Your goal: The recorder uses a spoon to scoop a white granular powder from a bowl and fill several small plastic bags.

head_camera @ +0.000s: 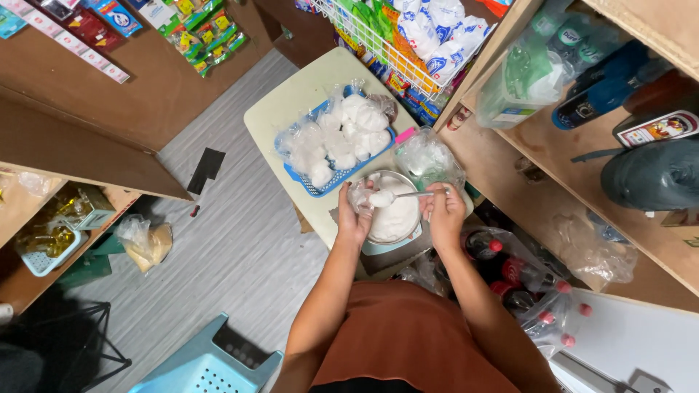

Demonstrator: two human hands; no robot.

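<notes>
Light: bright, even indoor light from above, strongest on the bench [284,102].
Shadows: soft; dark lower-left corner under the shelf [87,156].
Glare: sheen on plastic bags [342,131] and the white powder.
Focus: centre sharp; hands slightly soft.
Edges: wide-angle bending, shelves lean outward.

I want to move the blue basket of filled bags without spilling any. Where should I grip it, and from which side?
Grip the blue basket by its bare rim at the two short ends, coming from above and outside. The bags are heaped over the middle, and the bowl, with the left hand and right hand over it, crowds the near side.
</notes>
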